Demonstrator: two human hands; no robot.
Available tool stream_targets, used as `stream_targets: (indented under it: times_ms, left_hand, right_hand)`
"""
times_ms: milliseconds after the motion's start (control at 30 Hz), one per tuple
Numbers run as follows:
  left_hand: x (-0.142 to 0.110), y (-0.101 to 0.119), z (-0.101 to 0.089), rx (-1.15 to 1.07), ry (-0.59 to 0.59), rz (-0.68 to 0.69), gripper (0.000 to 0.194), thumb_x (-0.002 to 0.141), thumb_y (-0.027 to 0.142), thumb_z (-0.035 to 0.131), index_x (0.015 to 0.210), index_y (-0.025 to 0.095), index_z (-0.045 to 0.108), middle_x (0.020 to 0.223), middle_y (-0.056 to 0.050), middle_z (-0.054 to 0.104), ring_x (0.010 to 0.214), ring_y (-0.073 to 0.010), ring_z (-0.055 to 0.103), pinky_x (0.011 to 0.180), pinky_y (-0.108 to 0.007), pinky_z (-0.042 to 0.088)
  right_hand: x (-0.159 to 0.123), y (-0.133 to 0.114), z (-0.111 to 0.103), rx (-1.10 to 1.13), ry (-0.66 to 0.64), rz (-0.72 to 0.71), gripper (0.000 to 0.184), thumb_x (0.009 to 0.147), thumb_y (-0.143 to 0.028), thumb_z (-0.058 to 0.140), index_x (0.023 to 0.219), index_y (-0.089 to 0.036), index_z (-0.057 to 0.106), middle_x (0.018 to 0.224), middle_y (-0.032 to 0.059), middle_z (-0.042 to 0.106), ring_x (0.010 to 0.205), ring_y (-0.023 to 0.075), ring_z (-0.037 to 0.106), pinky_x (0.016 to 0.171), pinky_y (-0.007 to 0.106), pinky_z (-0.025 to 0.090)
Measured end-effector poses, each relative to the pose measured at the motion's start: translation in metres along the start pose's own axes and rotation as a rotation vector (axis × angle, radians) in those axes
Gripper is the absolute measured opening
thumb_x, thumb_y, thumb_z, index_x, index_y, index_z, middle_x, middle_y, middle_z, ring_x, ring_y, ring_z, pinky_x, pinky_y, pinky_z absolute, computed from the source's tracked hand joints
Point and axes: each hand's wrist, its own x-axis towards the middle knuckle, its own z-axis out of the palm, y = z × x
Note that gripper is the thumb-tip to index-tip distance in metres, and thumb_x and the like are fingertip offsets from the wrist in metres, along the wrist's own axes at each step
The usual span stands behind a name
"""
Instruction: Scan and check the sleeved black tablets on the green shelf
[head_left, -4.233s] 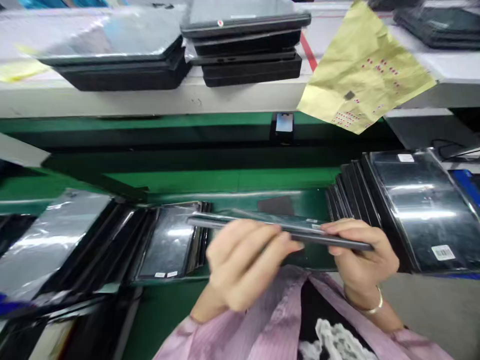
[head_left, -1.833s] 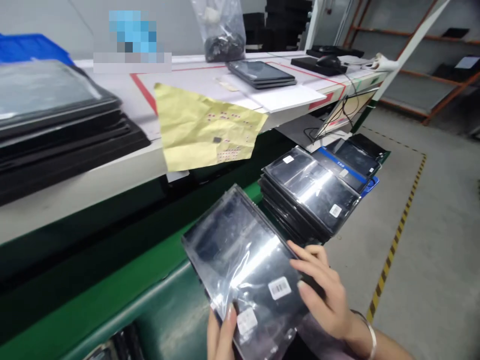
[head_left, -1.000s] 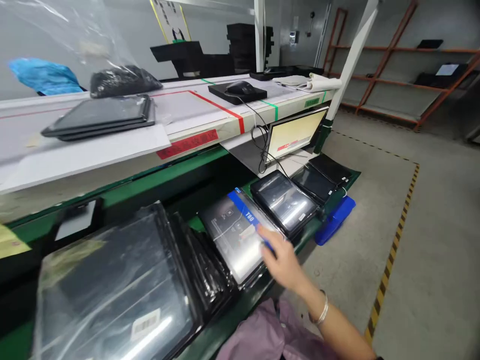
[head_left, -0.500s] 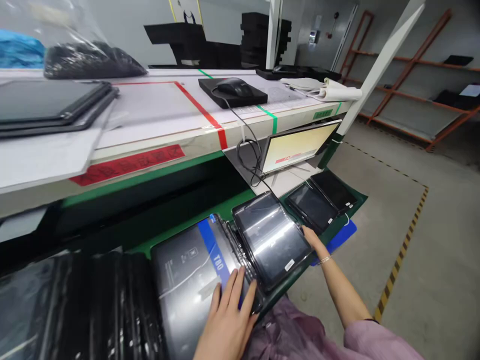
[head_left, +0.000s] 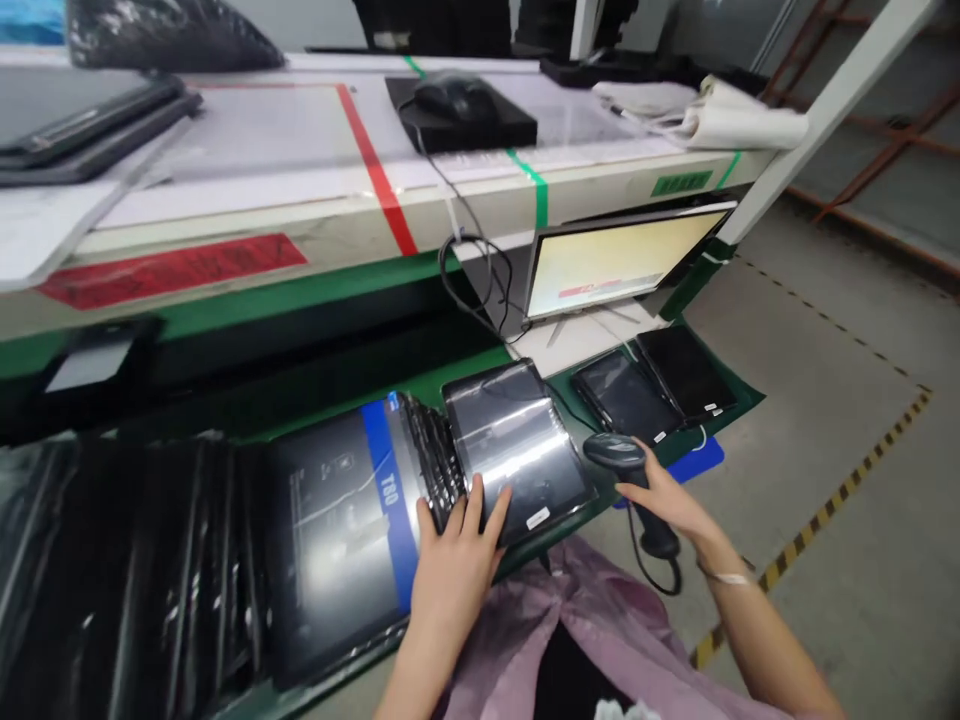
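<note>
Gripping a barcode scanner (head_left: 619,452), handle half hidden, in the right hand (head_left: 660,495); left hand (head_left: 454,570) splayed on a bagged tablet (head_left: 517,450)

1. Monitor (head_left: 619,265): screen text too washed out to read.
2. Below the monitor, barcode scanner (head_left: 611,450): middle hidden behind the right hand (head_left: 664,500).
3. Left of the monitor, wrapped tablet (head_left: 517,450): lower part hidden under the left hand (head_left: 457,570); white label (head_left: 537,518) too small to read.
4. Far left of the monitor, black bagged stack (head_left: 127,570): cut off by the picture's left and bottom edges.

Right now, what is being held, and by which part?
The right hand grips a barcode scanner by its handle; the left hand rests on a wrapped tablet.
</note>
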Motion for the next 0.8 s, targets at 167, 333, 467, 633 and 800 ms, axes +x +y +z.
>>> stream_targets:
  times_ms: [167, 333, 467, 633, 800]
  left_hand:
    - [-0.001, 0.001, 0.000, -0.023, -0.051, 0.005, 0.063, 0.081, 0.026, 0.069, 0.140, 0.029, 0.047, 0.145, -0.020, 0.043, 0.114, -0.0336, 0.059, 0.103, -0.074, 0.029]
    - [-0.006, -0.002, 0.004, 0.013, -0.009, 0.061, 0.061, 0.084, 0.032, 0.066, 0.141, 0.026, 0.046, 0.144, -0.023, 0.043, 0.112, -0.0336, 0.060, 0.101, -0.074, 0.030]
    - [-0.008, -0.003, 0.007, 0.043, 0.027, 0.091, 0.058, 0.086, 0.028, 0.061, 0.142, 0.024, 0.045, 0.144, -0.024, 0.044, 0.110, -0.0334, 0.060, 0.100, -0.075, 0.032]
    - [-0.010, -0.004, 0.007, 0.063, 0.046, 0.117, 0.055, 0.087, 0.023, 0.057, 0.141, 0.022, 0.046, 0.142, -0.025, 0.047, 0.108, -0.0337, 0.061, 0.100, -0.073, 0.033]
    - [-0.011, -0.004, 0.010, 0.070, 0.067, 0.133, 0.056, 0.087, 0.023, 0.057, 0.142, 0.022, 0.046, 0.141, -0.026, 0.047, 0.107, -0.0337, 0.061, 0.100, -0.073, 0.032]
  right_hand:
    - [-0.089, -0.057, -0.013, 0.120, -0.073, 0.004, 0.083, 0.085, -0.047, 0.057, 0.150, -0.024, 0.010, 0.107, 0.0097, 0.061, 0.067, 0.0160, 0.059, 0.079, 0.040, 0.053]
    - [-0.113, -0.097, 0.009, 0.067, -0.120, 0.003, 0.077, 0.085, -0.047, 0.057, 0.147, -0.022, 0.019, 0.108, 0.0115, 0.060, 0.089, 0.0227, 0.061, 0.083, 0.040, 0.051]
    - [-0.109, -0.113, 0.020, 0.025, -0.226, 0.040, 0.073, 0.085, -0.044, 0.054, 0.145, -0.023, 0.017, 0.103, 0.0088, 0.059, 0.083, 0.0213, 0.060, 0.078, 0.039, 0.050]
    - [-0.111, -0.123, 0.021, 0.008, -0.237, 0.068, 0.072, 0.086, -0.044, 0.054, 0.144, -0.026, 0.015, 0.093, 0.0037, 0.058, 0.069, 0.0160, 0.057, 0.070, 0.035, 0.049]
    - [-0.109, -0.130, 0.023, 0.069, -0.256, 0.085, 0.073, 0.086, -0.041, 0.054, 0.144, -0.025, 0.012, 0.083, 0.0000, 0.057, 0.060, 0.0143, 0.055, 0.062, 0.032, 0.049]
